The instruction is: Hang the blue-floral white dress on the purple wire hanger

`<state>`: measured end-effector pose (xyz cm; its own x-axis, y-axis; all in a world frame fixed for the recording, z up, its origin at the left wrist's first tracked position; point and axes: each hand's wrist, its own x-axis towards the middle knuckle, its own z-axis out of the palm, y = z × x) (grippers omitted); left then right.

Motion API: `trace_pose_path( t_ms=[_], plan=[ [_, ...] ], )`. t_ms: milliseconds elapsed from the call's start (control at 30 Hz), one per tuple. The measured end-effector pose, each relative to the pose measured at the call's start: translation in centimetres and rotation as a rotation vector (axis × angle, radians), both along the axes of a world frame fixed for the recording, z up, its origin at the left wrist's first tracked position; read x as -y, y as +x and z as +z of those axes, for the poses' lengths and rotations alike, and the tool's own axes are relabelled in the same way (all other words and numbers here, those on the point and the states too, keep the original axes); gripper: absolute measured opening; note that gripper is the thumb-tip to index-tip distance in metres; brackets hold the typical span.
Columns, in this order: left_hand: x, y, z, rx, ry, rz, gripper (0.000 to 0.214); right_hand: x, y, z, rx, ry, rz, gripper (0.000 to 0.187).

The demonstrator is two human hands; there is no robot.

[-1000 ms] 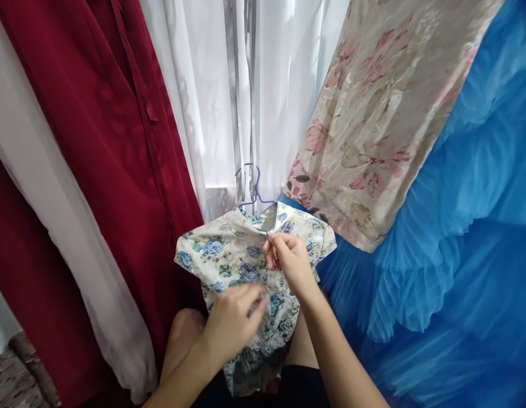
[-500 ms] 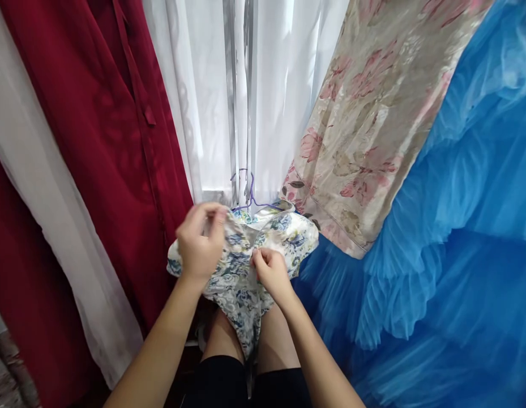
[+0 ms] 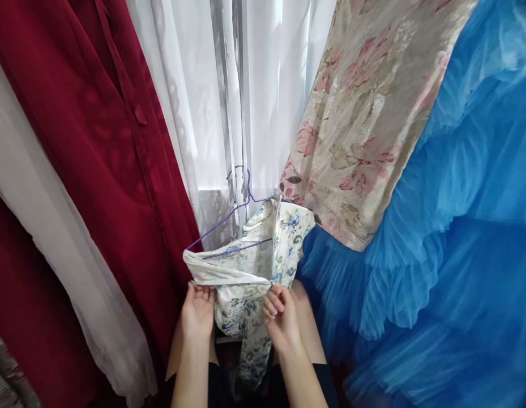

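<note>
A white top (image 3: 237, 309) with a blue, green and yellow flower print hangs on a thin purple hanger (image 3: 229, 214). The hanger's left arm is bare, and the top's left side has slid below it in a stretched fold. Its right shoulder still covers the other arm. My left hand (image 3: 198, 310) holds the top's left edge, palm turned up and fingers curled at the fabric. At the end of the fold, my right hand (image 3: 282, 317) pinches the cloth. The lower part of the top dangles between my knees.
Dark red cloth (image 3: 97, 141) and a whitish sheer length (image 3: 67, 238) hang at left. White curtains (image 3: 271, 102) are behind the hanger. A beige garment with pink flowers (image 3: 360, 130) and a ruffled blue tulle dress (image 3: 466, 255) hang at right, close to the top.
The top's left side has come down off the hanger arm, baring the purple wire. Both hands have moved lower, and my left hand now grips the top's edge from below.
</note>
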<state>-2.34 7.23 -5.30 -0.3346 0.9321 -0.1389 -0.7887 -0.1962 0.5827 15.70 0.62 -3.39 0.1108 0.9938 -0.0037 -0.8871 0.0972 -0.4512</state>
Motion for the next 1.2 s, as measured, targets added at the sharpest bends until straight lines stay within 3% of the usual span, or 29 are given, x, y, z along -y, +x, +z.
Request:
trace_pose_path(
  t_ms=[100,167,267,333,433,533,600,733,833,900,1000,1033,1100,1167,1200],
  plan=[
    [2.1,3.4,-1.5,0.04,-0.078,-0.107,0.015,-0.3,3.2,-0.8,-0.151,-0.052,-0.117,0.03],
    [2.6,4.6,-1.4,-0.048,-0.05,-0.132,0.009,-0.4,5.1,-1.2,-0.195,-0.087,-0.192,0.029],
    [2.9,5.1,-0.5,-0.195,0.051,-0.119,0.022,-0.2,6.5,-2.1,-0.157,-0.143,-0.234,0.03],
    [3.5,5.4,0.5,-0.265,0.14,-0.123,0.031,0.1,6.4,-2.5,0.004,-0.176,-0.2,0.027],
    [5.0,6.4,2.3,-0.374,0.255,-0.17,0.03,1.0,5.4,-1.9,0.506,-0.191,-0.082,0.031],
    [6.9,7.8,4.2,-0.559,0.375,-0.263,0.023,2.3,4.4,0.2,0.924,-0.081,-0.175,0.04],
    [8.2,8.6,5.5,-0.689,0.49,-0.346,0.02,3.1,4.1,1.6,1.016,0.024,-0.211,0.041],
    [10.8,9.4,7.8,-0.935,0.652,-0.522,0.017,4.1,4.5,2.4,0.935,0.131,-0.049,0.046],
    [11.4,9.2,8.7,-1.071,0.663,-0.556,0.014,4.6,5.0,1.8,0.734,0.137,0.11,0.061],
    [10.7,8.9,8.7,-1.121,0.626,-0.51,0.013,4.8,5.3,1.4,0.654,0.138,0.184,0.063],
    [8.6,8.3,8.0,-1.113,0.572,-0.414,0.026,5.2,5.3,1.3,0.734,0.174,0.233,0.045],
    [7.8,8.2,7.7,-1.098,0.584,-0.456,0.034,5.2,5.2,1.4,0.782,0.208,0.276,0.04],
    [6.6,7.8,6.7,-1.069,0.63,-0.672,0.05,5.3,5.1,1.7,0.858,0.31,0.386,0.039],
    [5.9,7.4,5.1,-1.033,0.61,-0.863,0.061,5.5,5.2,2.1,0.889,0.386,0.453,0.04],
    [5.8,7.2,4.1,-1.021,0.575,-0.897,0.061,5.7,5.5,2.2,0.888,0.396,0.47,0.041]
  ],
)
